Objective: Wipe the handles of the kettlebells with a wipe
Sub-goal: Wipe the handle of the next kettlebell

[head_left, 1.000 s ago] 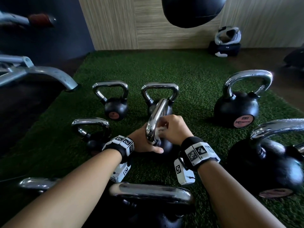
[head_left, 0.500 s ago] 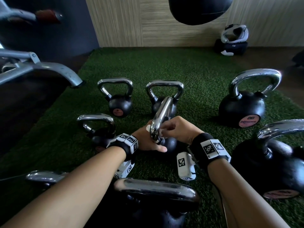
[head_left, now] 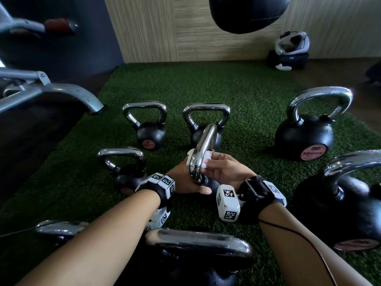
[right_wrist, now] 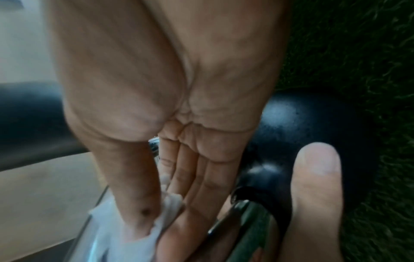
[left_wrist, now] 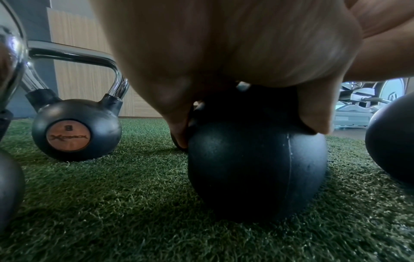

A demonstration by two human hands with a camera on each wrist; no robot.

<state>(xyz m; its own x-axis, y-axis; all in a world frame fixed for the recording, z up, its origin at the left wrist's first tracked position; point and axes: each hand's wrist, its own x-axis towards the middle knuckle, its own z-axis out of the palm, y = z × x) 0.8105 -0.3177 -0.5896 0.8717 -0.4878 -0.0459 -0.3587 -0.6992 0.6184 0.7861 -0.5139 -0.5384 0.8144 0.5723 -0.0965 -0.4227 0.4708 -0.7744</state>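
Observation:
A small black kettlebell (left_wrist: 255, 168) stands on the green turf (head_left: 226, 85) in the middle of the head view, its chrome handle (head_left: 203, 149) edge-on to me. My left hand (head_left: 185, 181) grips the top of its black ball, a finger (left_wrist: 179, 127) on one side and the thumb on the other. My right hand (head_left: 220, 169) is turned palm up beside the handle. Its thumb and fingers pinch a crumpled white wipe (head_left: 203, 161) against the chrome. The right wrist view shows the wipe (right_wrist: 134, 230) under the thumb, next to the handle (right_wrist: 241, 230).
Several more chrome-handled kettlebells ring this one: two small ones behind (head_left: 151, 133) (head_left: 206, 112), one left (head_left: 123, 166), large ones right (head_left: 305, 135) (head_left: 338, 213) and near me (head_left: 198, 244). A grey machine frame (head_left: 51, 93) juts in from the left. A dark bag (head_left: 247, 13) hangs overhead.
My right hand has turned from knuckles-up to palm-up and the wipe has slid up along the handle. The left hand has kept its hold on the ball.

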